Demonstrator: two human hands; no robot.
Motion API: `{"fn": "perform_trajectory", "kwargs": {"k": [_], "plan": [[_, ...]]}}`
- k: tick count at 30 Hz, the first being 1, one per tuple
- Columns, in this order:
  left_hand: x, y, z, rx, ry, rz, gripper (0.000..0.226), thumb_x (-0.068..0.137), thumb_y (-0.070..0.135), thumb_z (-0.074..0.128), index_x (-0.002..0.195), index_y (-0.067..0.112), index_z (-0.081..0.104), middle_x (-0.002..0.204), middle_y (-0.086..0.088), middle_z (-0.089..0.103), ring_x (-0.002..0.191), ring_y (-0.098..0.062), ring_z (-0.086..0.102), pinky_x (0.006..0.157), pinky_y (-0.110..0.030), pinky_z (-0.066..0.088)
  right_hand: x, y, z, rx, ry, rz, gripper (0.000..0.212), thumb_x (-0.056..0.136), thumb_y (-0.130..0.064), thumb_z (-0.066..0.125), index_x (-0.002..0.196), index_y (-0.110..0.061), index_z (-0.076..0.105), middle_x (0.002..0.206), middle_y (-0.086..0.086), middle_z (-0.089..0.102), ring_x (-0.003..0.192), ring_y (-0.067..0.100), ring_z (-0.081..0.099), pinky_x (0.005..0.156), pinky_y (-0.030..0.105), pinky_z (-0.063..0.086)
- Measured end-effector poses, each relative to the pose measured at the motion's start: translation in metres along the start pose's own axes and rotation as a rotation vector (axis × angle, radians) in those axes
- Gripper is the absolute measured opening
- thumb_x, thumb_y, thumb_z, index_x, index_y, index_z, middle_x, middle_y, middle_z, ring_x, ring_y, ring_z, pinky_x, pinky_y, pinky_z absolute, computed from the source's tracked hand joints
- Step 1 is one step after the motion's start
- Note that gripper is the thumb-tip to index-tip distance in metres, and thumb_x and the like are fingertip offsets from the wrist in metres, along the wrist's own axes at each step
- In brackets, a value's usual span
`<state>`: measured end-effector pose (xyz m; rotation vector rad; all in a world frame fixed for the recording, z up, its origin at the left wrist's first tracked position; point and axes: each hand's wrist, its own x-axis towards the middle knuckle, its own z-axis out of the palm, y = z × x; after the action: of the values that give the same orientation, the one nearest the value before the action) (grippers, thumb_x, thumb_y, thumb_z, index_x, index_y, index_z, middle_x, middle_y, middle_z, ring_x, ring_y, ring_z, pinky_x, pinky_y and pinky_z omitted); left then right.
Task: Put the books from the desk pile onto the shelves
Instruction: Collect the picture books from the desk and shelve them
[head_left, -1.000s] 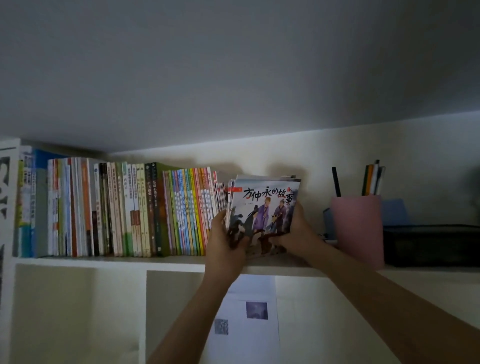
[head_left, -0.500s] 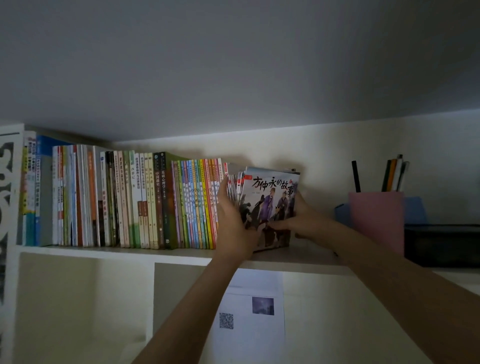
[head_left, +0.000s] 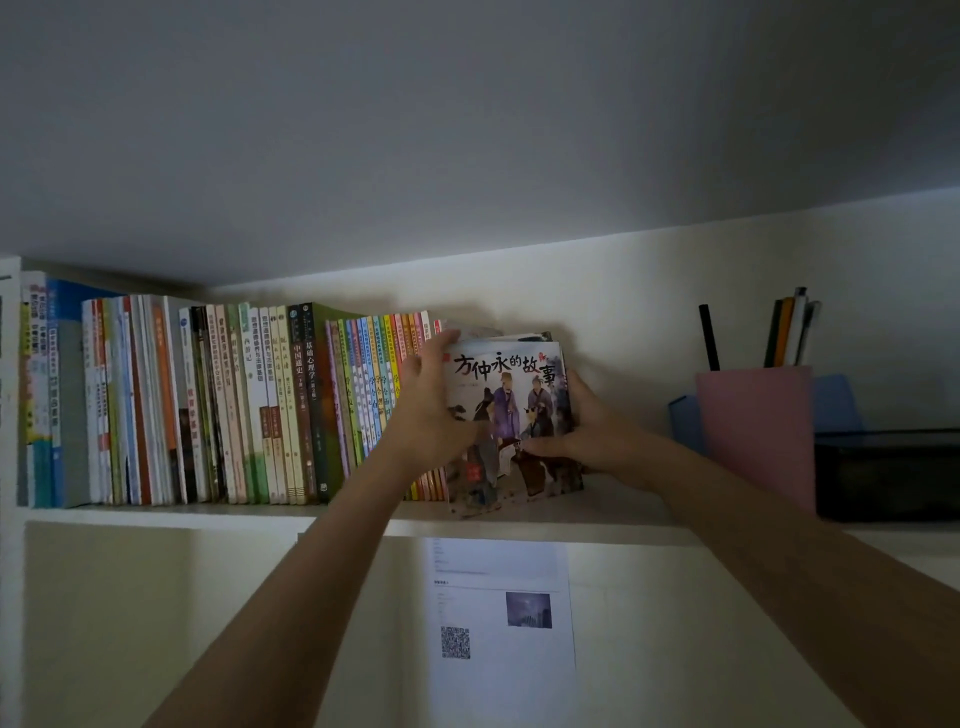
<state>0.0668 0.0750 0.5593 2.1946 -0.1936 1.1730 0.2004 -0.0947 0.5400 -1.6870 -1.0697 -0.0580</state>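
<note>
Two bare forearms in view, no sleeves visible on either up to the frame edge. Left hand (head_left: 431, 410) and right hand (head_left: 587, 431) ungloved; no rings, watch or bands discernible (lighting dim, fine detail uncertain). Nails short where visible.

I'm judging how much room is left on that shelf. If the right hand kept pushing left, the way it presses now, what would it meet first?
The right hand already grips the picture books; pushed leftward, those would probably close against the colourful thin spines, where the left hand sits between. Depth is unclear.
</note>
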Motion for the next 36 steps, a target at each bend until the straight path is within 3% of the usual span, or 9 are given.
{"fn": "perform_trajectory", "kwargs": {"k": [4,7,11,15,19,22,26,31,36], "plan": [[0.003,-0.005,-0.018,-0.045,-0.044,0.087,0.090,0.074,0.006,0.080,0.143,0.026,0.027,0.110,0.011,0.049,0.098,-0.014,0.061,0.065,-0.016,0.058,-0.004,0.002,0.000,0.028,0.064,-0.048,0.110,0.066,-0.004,0.086,0.148,-0.038,0.021,0.140,-0.007,0.051,0.120,0.015,0.055,0.088,0.030,0.056],[0.003,-0.011,-0.019,-0.048,-0.037,0.102,0.083,0.074,0.010,0.080,0.138,0.029,0.031,0.116,0.007,0.052,0.101,-0.018,0.061,0.063,-0.020,0.059,0.000,-0.004,-0.001,0.046,0.128,-0.098,0.129,0.061,-0.012,0.091,0.150,-0.045,0.005,0.153,-0.006,0.033,0.130,0.020,0.048,0.093,0.038,0.054],[-0.010,-0.010,-0.009,-0.201,-0.050,0.096,0.093,0.078,0.006,0.076,0.146,0.037,0.020,0.111,0.021,0.049,0.097,-0.004,0.061,0.072,-0.021,0.058,0.012,-0.026,-0.008,0.024,0.096,-0.109,0.135,0.061,-0.011,0.090,0.150,-0.048,-0.005,0.143,-0.003,0.042,0.118,0.015,0.056,0.078,0.018,0.054],[-0.032,-0.033,-0.013,-0.366,-0.155,0.053,0.099,0.076,0.017,0.076,0.144,0.057,0.018,0.143,-0.002,0.041,0.130,-0.023,0.046,0.101,-0.048,0.048,0.018,-0.035,-0.017,-0.150,0.038,-0.040,0.130,0.052,-0.014,0.094,0.150,-0.040,0.013,0.130,-0.007,0.047,0.120,0.017,0.053,0.102,0.040,0.048],[-0.048,-0.059,-0.018,-0.550,-0.210,-0.030,0.086,0.071,0.006,0.076,0.141,0.043,0.042,0.118,0.000,0.056,0.114,-0.027,0.056,0.097,-0.047,0.051,0.019,-0.028,-0.019,-0.236,0.039,-0.028,0.124,0.048,-0.016,0.097,0.141,-0.040,0.019,0.129,-0.004,0.052,0.116,0.019,0.058,0.096,0.044,0.053],[-0.046,-0.061,-0.011,-0.584,-0.134,-0.061,0.082,0.063,0.006,0.080,0.134,0.039,0.052,0.114,-0.007,0.057,0.107,-0.032,0.058,0.091,-0.044,0.054,0.018,-0.025,-0.014,-0.282,0.031,-0.038,0.135,0.048,-0.016,0.097,0.144,-0.042,0.006,0.136,-0.004,0.047,0.122,0.021,0.053,0.100,0.046,0.050],[-0.046,-0.055,-0.006,-0.602,-0.075,-0.090,0.083,0.055,-0.001,0.077,0.124,0.040,0.054,0.107,-0.004,0.057,0.093,-0.022,0.061,0.077,-0.030,0.058,0.017,-0.018,-0.005,-0.235,0.059,-0.033,0.152,0.048,-0.017,0.096,0.146,-0.039,-0.018,0.149,0.000,0.033,0.135,0.021,0.041,0.111,0.047,0.038],[-0.054,-0.052,-0.002,-0.518,-0.020,-0.046,0.083,0.059,-0.011,0.077,0.124,0.035,0.054,0.099,0.003,0.062,0.086,-0.011,0.064,0.070,-0.024,0.058,0.004,-0.003,0.002,-0.301,0.147,0.014,0.127,0.049,-0.029,0.096,0.146,-0.016,0.016,0.142,-0.002,0.044,0.129,0.020,0.045,0.105,0.036,0.043],[-0.057,-0.050,0.004,-0.358,0.073,-0.016,0.082,0.061,-0.001,0.082,0.132,0.028,0.053,0.100,0.005,0.063,0.087,-0.008,0.065,0.077,-0.024,0.058,0.010,0.001,0.010,-0.253,0.092,0.006,0.135,0.042,-0.021,0.098,0.148,-0.019,0.014,0.142,-0.003,0.042,0.133,0.020,0.040,0.112,0.045,0.038]]}}
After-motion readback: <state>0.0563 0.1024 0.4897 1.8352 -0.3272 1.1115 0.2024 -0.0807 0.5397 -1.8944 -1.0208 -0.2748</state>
